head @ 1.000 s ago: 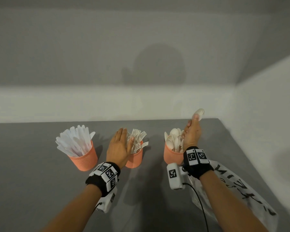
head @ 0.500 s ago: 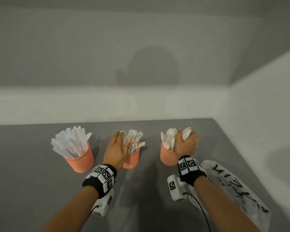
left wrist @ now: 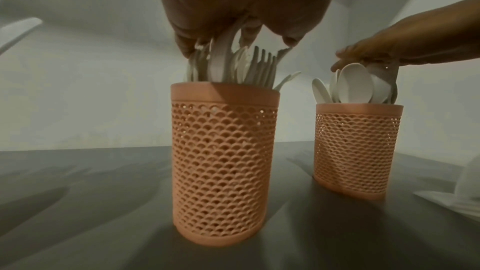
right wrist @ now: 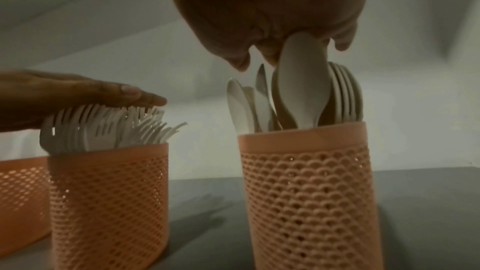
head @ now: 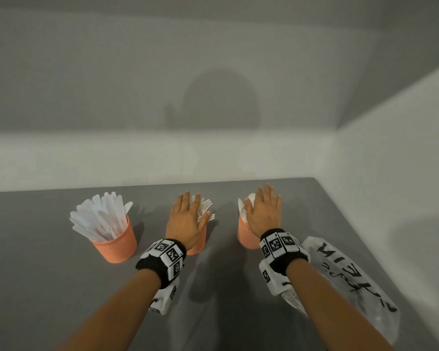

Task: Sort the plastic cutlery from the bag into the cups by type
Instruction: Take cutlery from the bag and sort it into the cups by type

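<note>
Three orange mesh cups stand in a row on the grey table. The left cup (head: 117, 245) holds white knives (head: 100, 216). Over the middle cup (left wrist: 224, 163) my left hand (head: 186, 219) lies flat, fingers straight, pressing on the tops of the white forks (left wrist: 255, 67). My right hand (head: 264, 211) rests flat in the same way on the white spoons (right wrist: 301, 81) in the right cup (right wrist: 309, 196). Neither hand grips anything. The clear plastic bag (head: 352, 277) with black lettering lies on the table under my right forearm.
The grey table (head: 36, 274) ends at a white wall behind the cups and another wall close on the right. Bare tabletop lies in front of the cups and to the left.
My right hand lowered the spoon it held into the right cup, let go and now lies flat on the spoons. My left hand flattened onto the forks.
</note>
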### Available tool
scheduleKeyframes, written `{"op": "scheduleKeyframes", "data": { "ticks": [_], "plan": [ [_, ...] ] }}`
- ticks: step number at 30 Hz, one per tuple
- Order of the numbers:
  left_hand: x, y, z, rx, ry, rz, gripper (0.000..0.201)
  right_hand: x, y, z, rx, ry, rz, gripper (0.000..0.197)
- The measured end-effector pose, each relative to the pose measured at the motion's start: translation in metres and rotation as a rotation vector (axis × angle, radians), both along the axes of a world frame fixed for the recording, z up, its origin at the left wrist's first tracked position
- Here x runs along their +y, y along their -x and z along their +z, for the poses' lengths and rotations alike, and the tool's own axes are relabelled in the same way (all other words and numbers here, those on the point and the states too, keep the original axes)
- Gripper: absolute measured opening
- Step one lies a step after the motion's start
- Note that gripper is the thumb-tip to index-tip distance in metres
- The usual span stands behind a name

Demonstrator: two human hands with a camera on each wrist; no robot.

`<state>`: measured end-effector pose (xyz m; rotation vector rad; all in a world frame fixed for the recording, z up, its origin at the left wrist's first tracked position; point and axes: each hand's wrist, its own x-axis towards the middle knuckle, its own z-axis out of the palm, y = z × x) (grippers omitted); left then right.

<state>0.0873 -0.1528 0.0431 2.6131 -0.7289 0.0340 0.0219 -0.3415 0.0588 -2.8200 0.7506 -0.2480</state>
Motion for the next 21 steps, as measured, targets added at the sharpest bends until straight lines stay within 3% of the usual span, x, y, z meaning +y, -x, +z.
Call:
{"op": "scheduleKeyframes", "data": {
  "ticks": [6,9,13,16,18,21],
  "plan": [
    [-0.008,0.002,0.002,0.039,-0.094,0.012,0.070,-0.002,0.005,0.006,0.167,-0.145,-0.002,0.077],
    [-0.007,0.005,0.014,0.081,-0.083,0.021,0.069,-0.002,0.009,0.024,0.110,-0.271,0.024,0.072],
    [-0.021,0.021,0.039,-0.027,0.261,-0.062,0.059,-0.021,0.035,0.063,-0.096,-0.454,0.013,0.045],
    [-0.050,0.051,0.060,0.029,0.520,-0.204,0.042,-0.047,0.064,0.085,-0.132,-0.486,-0.024,0.036],
    [-0.073,0.073,0.065,0.131,0.635,-0.269,0.032,-0.063,0.088,0.089,-0.077,-0.496,-0.072,0.031],
    [-0.105,0.104,0.054,0.282,0.684,-0.365,0.023,-0.080,0.124,0.075,0.168,-0.660,-0.138,0.033]
  ]
}}
